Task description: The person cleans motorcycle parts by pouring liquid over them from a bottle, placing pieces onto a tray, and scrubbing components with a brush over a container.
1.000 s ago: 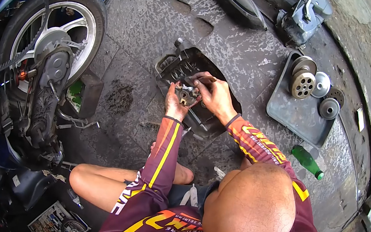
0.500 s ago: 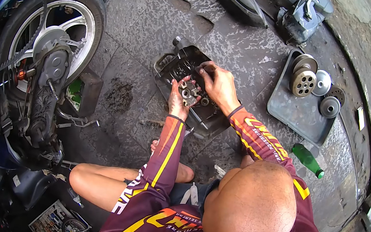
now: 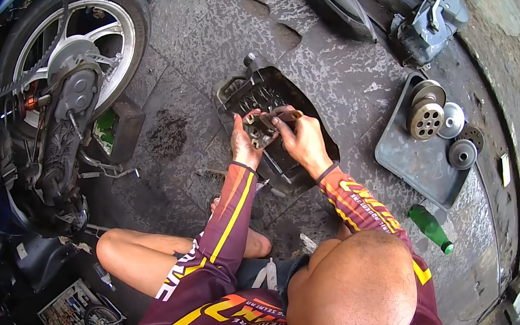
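Observation:
My left hand (image 3: 246,144) is closed around the edge of a round metal scooter part (image 3: 259,132) with a hub and several pale lugs, held over an open dark toolbox (image 3: 228,97). My right hand (image 3: 303,140) pinches a curved brown piece (image 3: 288,114) against the upper right of that part. What the piece is I cannot tell. Springs and small parts lie in the toolbox beneath, partly hidden by both hands.
A grey tray (image 3: 400,161) with a perforated clutch bell (image 3: 425,120) and metal pulleys lies at the right, near a green bottle (image 3: 430,228). Left stands a scooter's rear wheel (image 3: 134,38) with its engine unit (image 3: 73,93). Black body panels (image 3: 332,0) lie at the top.
My right hand has come down from the toolbox's edge to the round part, now with the curved brown piece in its fingers. My left hand has tilted the part slightly.

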The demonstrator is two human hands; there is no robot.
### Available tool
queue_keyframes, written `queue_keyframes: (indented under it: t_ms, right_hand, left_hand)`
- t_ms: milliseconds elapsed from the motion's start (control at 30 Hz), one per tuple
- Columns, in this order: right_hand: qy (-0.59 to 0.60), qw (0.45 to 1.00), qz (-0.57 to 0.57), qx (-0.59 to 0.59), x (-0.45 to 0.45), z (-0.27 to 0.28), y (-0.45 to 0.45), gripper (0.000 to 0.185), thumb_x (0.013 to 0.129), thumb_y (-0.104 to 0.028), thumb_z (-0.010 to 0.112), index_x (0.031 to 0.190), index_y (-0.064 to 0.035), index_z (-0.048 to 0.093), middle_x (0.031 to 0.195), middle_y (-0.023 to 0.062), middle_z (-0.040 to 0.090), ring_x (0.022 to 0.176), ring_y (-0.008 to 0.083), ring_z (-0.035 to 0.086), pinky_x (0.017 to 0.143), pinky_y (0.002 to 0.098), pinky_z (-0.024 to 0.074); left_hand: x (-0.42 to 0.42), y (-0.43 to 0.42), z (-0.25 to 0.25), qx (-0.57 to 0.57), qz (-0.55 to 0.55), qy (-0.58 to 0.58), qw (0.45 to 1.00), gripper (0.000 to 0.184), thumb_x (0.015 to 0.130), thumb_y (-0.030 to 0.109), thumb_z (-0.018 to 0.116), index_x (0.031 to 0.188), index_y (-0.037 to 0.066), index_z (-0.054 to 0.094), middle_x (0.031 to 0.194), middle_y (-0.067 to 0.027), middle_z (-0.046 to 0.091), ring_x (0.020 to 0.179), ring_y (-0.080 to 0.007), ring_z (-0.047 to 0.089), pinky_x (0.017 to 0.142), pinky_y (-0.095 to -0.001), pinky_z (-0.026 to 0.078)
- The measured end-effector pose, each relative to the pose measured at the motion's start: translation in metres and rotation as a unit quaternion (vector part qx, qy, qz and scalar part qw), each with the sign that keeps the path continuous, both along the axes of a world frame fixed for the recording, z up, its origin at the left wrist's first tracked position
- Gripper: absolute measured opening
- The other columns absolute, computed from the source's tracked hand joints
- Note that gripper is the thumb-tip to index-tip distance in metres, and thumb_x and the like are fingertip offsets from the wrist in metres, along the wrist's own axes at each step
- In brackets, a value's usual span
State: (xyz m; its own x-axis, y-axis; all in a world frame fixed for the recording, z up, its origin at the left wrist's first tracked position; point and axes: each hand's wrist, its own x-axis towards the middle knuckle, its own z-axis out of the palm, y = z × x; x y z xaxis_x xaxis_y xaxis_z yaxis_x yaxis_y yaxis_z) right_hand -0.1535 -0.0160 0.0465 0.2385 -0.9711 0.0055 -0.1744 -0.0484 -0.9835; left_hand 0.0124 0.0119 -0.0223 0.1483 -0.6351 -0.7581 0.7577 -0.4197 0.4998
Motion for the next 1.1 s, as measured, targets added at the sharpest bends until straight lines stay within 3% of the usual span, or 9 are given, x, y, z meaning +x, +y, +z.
queue_keyframes:
  t_ms: [67,133,200,267,400,567,800,933,1100]
  right_hand:
    - [-0.063,0.998,-0.004,-0.014,0.004,-0.002,0.007,0.018,0.087,-0.015,0.064,0.097,0.0006,0.065,0.081,0.0225,0.066,0.08,0.0396,0.066,0.069,0.0421,0.0522]
    - [0.149,0.983,0.093,0.043,-0.002,-0.001,0.001,0.017,0.087,-0.012,0.063,0.098,0.0008,0.065,0.083,0.0214,0.067,0.082,0.0374,0.068,0.071,0.0397,0.053]
    - [0.159,0.982,0.093,0.043,-0.003,-0.001,-0.003,0.018,0.087,-0.014,0.064,0.098,0.0002,0.065,0.083,0.0217,0.067,0.082,0.0369,0.068,0.07,0.04,0.053]
    - [-0.057,0.998,0.032,-0.027,0.002,0.0,0.003,0.017,0.086,-0.014,0.065,0.096,0.0004,0.065,0.081,0.0231,0.067,0.081,0.0381,0.068,0.069,0.0425,0.0525]
    - [0.118,0.992,0.025,0.044,-0.005,0.001,-0.008,0.012,0.088,-0.01,0.062,0.095,-0.0001,0.064,0.088,0.0207,0.068,0.084,0.0376,0.067,0.071,0.0424,0.0527]
    - [0.198,0.976,0.023,-0.085,-0.006,-0.036,-0.009,0.018,0.087,-0.007,0.061,0.104,-0.0027,0.06,0.089,0.0183,0.067,0.083,0.04,0.065,0.071,0.0465,0.0514]
    - [0.057,0.996,-0.039,0.056,-0.004,0.006,0.0,0.014,0.09,-0.011,0.06,0.094,0.0012,0.066,0.081,0.0203,0.069,0.08,0.0354,0.069,0.07,0.0408,0.0514]
    - [0.004,0.996,0.011,0.084,-0.004,0.022,0.003,0.02,0.089,-0.016,0.062,0.094,0.0025,0.068,0.081,0.0201,0.069,0.073,0.0319,0.07,0.066,0.0382,0.0516]
    - [-0.011,0.997,0.012,0.076,0.006,0.012,0.001,0.021,0.088,-0.017,0.064,0.096,0.0019,0.069,0.084,0.0215,0.069,0.077,0.0343,0.069,0.067,0.0387,0.0516]
  left_hand:
    - [0.002,-0.001,0.003,-0.048,0.006,-0.007,0.999,0.058,0.102,0.056,0.026,0.112,0.009,0.059,0.111,-0.01,0.065,0.105,-0.0266,0.061,0.09,-0.0456,0.051]
    - [0.003,0.0,0.003,-0.071,0.014,-0.008,0.997,0.058,0.102,0.056,0.025,0.107,0.01,0.06,0.1,-0.0044,0.065,0.092,-0.0216,0.064,0.082,-0.0398,0.053]
    - [0.002,-0.002,0.002,-0.065,0.016,-0.018,0.998,0.058,0.102,0.057,0.026,0.107,0.01,0.06,0.101,-0.0047,0.066,0.091,-0.0213,0.064,0.083,-0.0399,0.053]
    - [0.001,-0.003,0.001,-0.063,0.022,-0.032,0.997,0.058,0.101,0.059,0.027,0.107,0.012,0.06,0.104,-0.0057,0.065,0.092,-0.0223,0.064,0.085,-0.0395,0.052]
    - [0.002,-0.004,0.004,-0.031,0.033,-0.049,0.998,0.05,0.1,0.057,0.035,0.109,0.013,0.059,0.105,-0.0049,0.066,0.096,-0.0221,0.065,0.081,-0.0408,0.054]
    - [-0.01,-0.008,0.005,-0.06,0.063,-0.108,0.99,0.032,0.103,0.036,0.046,0.107,0.006,0.055,0.111,-0.0166,0.067,0.098,-0.0262,0.067,0.084,-0.0393,0.058]
    - [-0.001,0.001,-0.006,-0.023,0.011,-0.179,0.984,0.031,0.104,0.033,0.045,0.112,0.008,0.061,0.1,-0.0044,0.065,0.087,-0.0184,0.065,0.076,-0.034,0.055]
    - [-0.004,-0.003,0.013,-0.021,-0.024,-0.035,0.999,0.078,0.092,0.071,0.035,0.13,0.004,0.051,0.116,-0.0117,0.064,0.11,-0.0272,0.06,0.094,-0.0491,0.049]
    - [-0.008,-0.004,0.028,-0.073,-0.004,0.034,0.997,0.091,0.089,0.075,0.033,0.137,-0.002,0.042,0.133,-0.0205,0.054,0.123,-0.0336,0.053,0.105,-0.0522,0.039]
